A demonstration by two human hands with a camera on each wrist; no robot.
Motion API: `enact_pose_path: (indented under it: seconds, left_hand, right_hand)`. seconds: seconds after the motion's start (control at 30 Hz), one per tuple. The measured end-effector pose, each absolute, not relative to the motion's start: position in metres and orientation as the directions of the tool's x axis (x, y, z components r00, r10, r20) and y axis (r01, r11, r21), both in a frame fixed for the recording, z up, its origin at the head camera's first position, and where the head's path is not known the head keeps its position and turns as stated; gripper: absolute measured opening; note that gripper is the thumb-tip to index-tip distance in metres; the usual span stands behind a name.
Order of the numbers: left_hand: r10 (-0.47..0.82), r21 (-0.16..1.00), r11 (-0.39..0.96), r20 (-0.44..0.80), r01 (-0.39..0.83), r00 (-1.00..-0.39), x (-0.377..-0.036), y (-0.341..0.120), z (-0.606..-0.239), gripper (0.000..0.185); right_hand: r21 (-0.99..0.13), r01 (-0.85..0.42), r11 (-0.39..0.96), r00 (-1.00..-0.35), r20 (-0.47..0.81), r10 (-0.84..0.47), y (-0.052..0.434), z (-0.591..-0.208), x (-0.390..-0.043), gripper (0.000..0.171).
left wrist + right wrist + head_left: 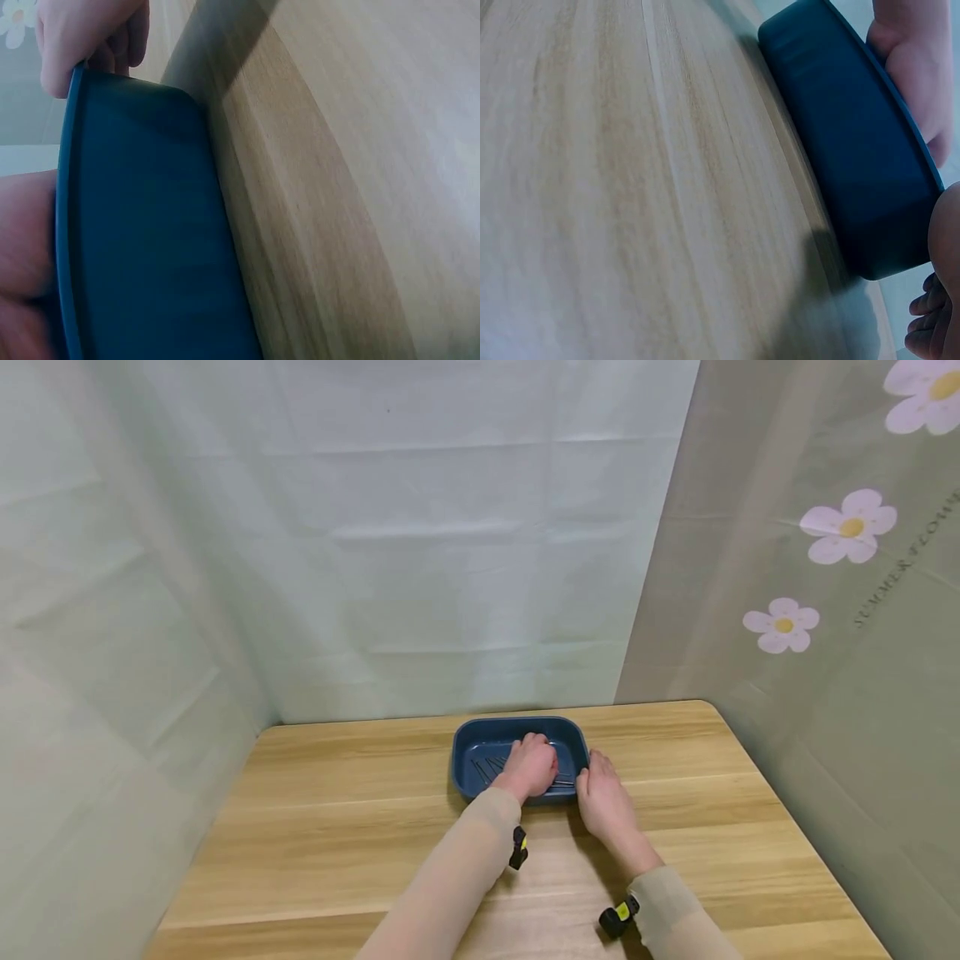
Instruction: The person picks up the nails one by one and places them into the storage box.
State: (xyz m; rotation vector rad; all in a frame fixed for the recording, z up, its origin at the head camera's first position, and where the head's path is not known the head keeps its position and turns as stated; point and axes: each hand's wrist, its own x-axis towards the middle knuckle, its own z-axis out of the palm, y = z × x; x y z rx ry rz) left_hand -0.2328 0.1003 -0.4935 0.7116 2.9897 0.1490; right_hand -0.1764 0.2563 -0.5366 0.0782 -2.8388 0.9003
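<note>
Dark blue plastic tray [468, 745] at far centre of wooden table [322, 810], near the back edge. Inside it, thin dark metal pieces, nails [483, 768] by the look (too small to be sure), lying flat on the tray floor.

Left hand [531, 766] reaching over near rim, down inside tray, fingers curled under, knuckles up. Whether pinching a nail: cannot tell, fingertips hidden. Pale sleeve to the wrist, small black-and-yellow camera [518, 848] strapped underneath.

Right hand [604, 802] on table just beside tray's right near corner, fingers fairly straight and together, tips against the outer rim. Left wrist view: fingers [90, 34] touching tray edge [67, 225] at the corner. Right wrist view: tray wall [855, 157] standing on the wood, left hand [915, 67] over the rim.

Pale green cloth [420, 527] hung behind, flowered curtain [847, 527] on the right.
</note>
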Motion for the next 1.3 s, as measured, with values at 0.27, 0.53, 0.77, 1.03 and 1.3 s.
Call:
enact_pose_path:
  seconds: [0.27,0.53,0.77,1.03,1.3]
  left_hand:
    - [0.449,0.087,0.892,-0.066,0.443,-0.891,-0.231,0.105,-0.493,0.016]
    - [0.441,0.072,0.896,-0.052,0.437,-0.896,-0.233,0.103,-0.495,0.016]
    - [0.428,0.107,0.900,-0.034,0.423,-0.903,-0.236,0.103,-0.502,0.016]
    - [0.505,0.251,0.829,0.045,0.499,-0.862,-0.226,0.081,-0.491,0.012]
    - [0.602,0.401,0.623,0.302,0.671,-0.739,-0.165,-0.001,-0.444,0.026]
  right_hand:
    - [-0.573,-0.091,0.814,-0.987,0.159,0.002,0.255,-0.537,-0.174,0.055]
    - [-0.555,-0.117,0.823,-0.984,0.179,-0.019,0.253,-0.535,-0.173,0.054]
    - [-0.557,-0.135,0.819,-0.981,0.194,-0.030,0.253,-0.534,-0.174,0.054]
    - [-0.569,-0.130,0.812,-0.982,0.188,-0.026,0.252,-0.534,-0.174,0.054]
    - [-0.532,-0.154,0.833,-0.982,0.177,-0.068,0.258,-0.520,-0.176,0.060]
